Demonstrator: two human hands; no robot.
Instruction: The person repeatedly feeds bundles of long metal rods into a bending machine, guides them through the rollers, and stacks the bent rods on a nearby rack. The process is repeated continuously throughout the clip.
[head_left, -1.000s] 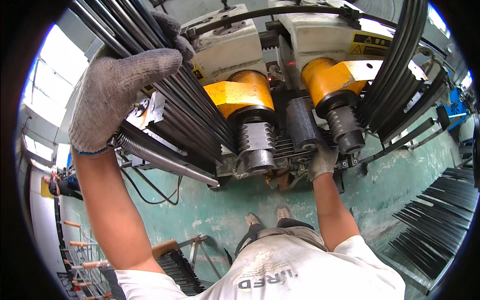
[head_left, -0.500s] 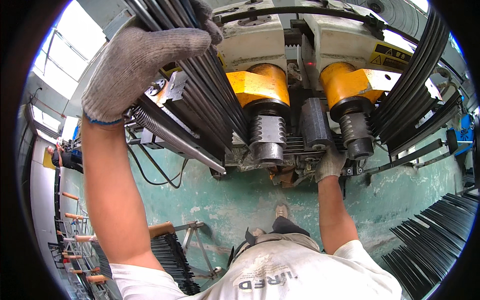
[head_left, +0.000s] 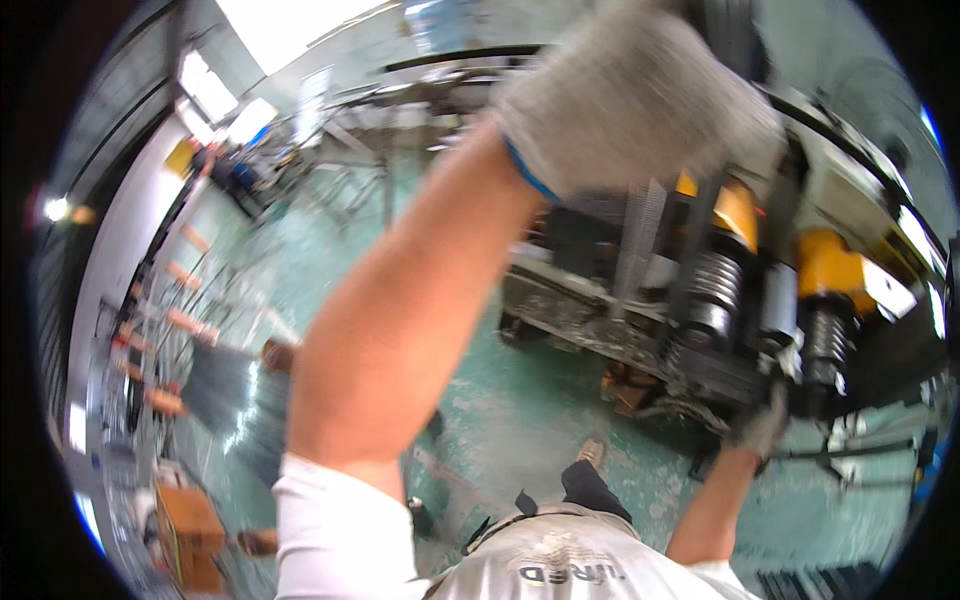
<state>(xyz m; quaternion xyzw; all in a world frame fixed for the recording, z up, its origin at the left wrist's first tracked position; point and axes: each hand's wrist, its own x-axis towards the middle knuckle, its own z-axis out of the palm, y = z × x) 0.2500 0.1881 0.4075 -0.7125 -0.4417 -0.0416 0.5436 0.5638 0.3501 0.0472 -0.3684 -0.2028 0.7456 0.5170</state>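
My left hand (head_left: 645, 105), in a grey knitted glove with a blue cuff edge, is raised at the top and blurred by motion. It is wrapped round a bundle of dark metal tubes (head_left: 727, 40), which slants down beside the machine's yellow arm (head_left: 737, 212). Lower down, my right hand (head_left: 762, 425), also gloved, reaches up to the machine's underside, just below a grey metal block (head_left: 778, 305). Its fingers are smeared and partly hidden, so I cannot tell what they hold. Ribbed metal rollers (head_left: 712, 285) flank that block.
A second yellow arm (head_left: 830, 270) stands at the right. On the left a rack with padded orange-brown bars (head_left: 185, 322) stands near a pile of dark tubes (head_left: 230, 400). Cardboard boxes (head_left: 190, 520) lie at lower left. A person (head_left: 225, 175) is far off at upper left.
The view has swung left, so the machine now sits further right. My left hand has moved across to the right with the tubes. My right hand stays low at the machine.
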